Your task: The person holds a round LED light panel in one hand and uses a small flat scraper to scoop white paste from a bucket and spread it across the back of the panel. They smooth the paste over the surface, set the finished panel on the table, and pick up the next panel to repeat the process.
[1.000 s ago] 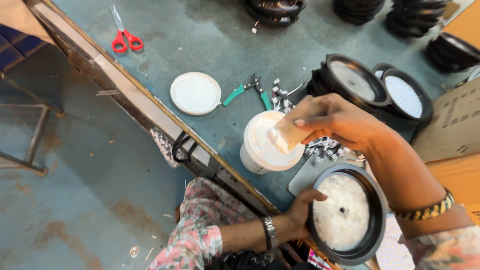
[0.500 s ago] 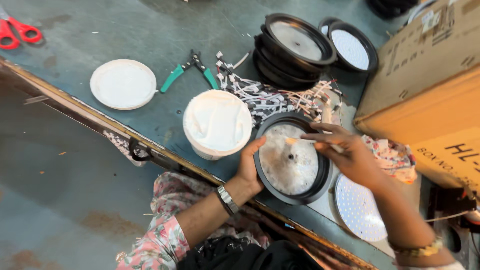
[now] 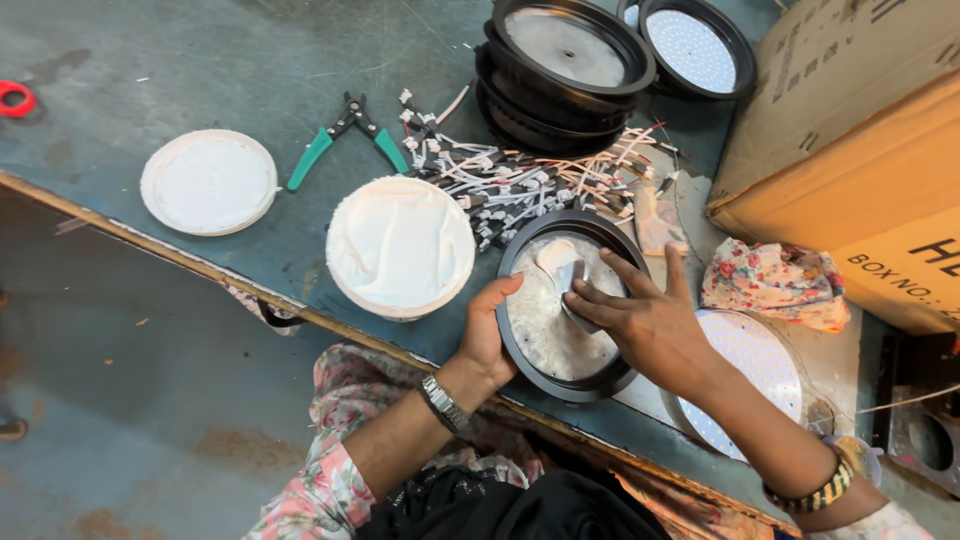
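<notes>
Far left edge: a sliver of red scissor handle (image 3: 14,98). Upper left: a white round lid (image 3: 208,182), lying flat, then green-handled pliers (image 3: 345,140) angled with the jaws up and right. Centre: an open white tub of paste (image 3: 400,246), beside a tangle of short wired connectors (image 3: 530,180).

Just below centre: the black round lamp housing (image 3: 568,305), flat on the blue-grey bench (image 3: 200,60), open face up, so no real long axis (round all the way). Left hand (image 3: 487,335) cupped against its left rim, fingers curled narrow on the edge. Right hand (image 3: 640,320) over the dish, fingers spread, thumb and forefinger pinched on a small white spreader (image 3: 568,278) smearing a paste blob.

Likely rigid and fairly light, slick where pasted; best taken by the bare black rim.

Upper centre: stacked black housings (image 3: 565,75). Right: a floral cloth (image 3: 770,282), a white dotted disc (image 3: 750,370), a cardboard box (image 3: 860,140).
</notes>
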Demonstrator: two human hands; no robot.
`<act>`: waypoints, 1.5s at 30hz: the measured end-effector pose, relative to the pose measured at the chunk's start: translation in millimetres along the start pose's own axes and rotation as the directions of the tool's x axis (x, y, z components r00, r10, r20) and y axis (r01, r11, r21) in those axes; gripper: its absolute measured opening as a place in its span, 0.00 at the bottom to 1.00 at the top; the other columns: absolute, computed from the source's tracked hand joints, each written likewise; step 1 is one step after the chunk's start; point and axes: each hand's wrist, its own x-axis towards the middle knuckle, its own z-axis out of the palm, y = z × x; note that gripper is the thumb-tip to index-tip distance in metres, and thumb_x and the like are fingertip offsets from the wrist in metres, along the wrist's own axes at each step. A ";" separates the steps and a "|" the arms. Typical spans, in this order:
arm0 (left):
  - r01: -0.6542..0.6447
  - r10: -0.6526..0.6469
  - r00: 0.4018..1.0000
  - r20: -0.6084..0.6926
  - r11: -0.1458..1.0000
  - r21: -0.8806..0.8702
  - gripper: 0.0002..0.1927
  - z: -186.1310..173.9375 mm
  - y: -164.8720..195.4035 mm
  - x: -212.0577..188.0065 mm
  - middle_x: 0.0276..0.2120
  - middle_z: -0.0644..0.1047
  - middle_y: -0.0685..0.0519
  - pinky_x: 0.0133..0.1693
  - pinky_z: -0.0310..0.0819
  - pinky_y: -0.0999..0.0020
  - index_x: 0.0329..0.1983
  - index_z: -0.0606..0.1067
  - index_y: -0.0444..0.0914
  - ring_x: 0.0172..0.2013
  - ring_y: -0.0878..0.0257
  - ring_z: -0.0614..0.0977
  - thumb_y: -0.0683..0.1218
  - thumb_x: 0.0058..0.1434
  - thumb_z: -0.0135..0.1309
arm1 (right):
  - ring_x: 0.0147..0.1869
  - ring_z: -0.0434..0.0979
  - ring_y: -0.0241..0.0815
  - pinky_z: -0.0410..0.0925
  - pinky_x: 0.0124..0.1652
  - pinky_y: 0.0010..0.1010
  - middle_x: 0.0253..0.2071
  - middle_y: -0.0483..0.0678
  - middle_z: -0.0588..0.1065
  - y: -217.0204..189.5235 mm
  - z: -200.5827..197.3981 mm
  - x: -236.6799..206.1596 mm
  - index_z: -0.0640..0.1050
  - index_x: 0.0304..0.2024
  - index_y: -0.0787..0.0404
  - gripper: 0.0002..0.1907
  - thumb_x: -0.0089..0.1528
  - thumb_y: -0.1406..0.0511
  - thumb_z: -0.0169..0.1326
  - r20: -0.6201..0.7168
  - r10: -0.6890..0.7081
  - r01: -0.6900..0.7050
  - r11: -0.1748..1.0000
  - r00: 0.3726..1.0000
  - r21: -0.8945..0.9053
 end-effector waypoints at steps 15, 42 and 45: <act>-0.053 0.056 0.994 -0.096 0.998 0.026 0.27 0.1 3.5 -5.7 0.52 0.79 0.42 0.56 0.74 0.57 0.59 0.72 0.30 0.51 0.51 0.81 0.53 0.63 0.48 | 0.55 0.75 0.44 0.61 0.59 0.46 0.45 0.41 0.82 10.3 -27.9 0.3 0.83 0.53 0.40 0.24 0.55 0.66 0.57 0.151 -0.078 0.066 0.994 0.985 0.082; -0.041 0.043 0.998 -0.055 0.998 0.037 0.27 6.8 0.7 1.8 0.52 0.79 0.43 0.57 0.73 0.57 0.60 0.71 0.31 0.51 0.52 0.80 0.53 0.64 0.48 | 0.36 0.81 0.55 0.70 0.38 0.44 0.30 0.52 0.81 1.1 5.7 8.8 0.80 0.36 0.59 0.18 0.52 0.55 0.68 0.268 0.434 -0.509 0.770 0.860 0.386; -0.033 0.037 0.996 -0.075 0.998 0.049 0.27 7.3 0.7 0.7 0.53 0.78 0.42 0.56 0.73 0.57 0.60 0.71 0.31 0.51 0.52 0.81 0.53 0.64 0.48 | 0.36 0.81 0.55 0.70 0.38 0.44 0.30 0.53 0.81 6.6 4.5 7.8 0.80 0.36 0.59 0.18 0.53 0.54 0.68 0.185 0.413 -0.452 0.828 0.892 0.330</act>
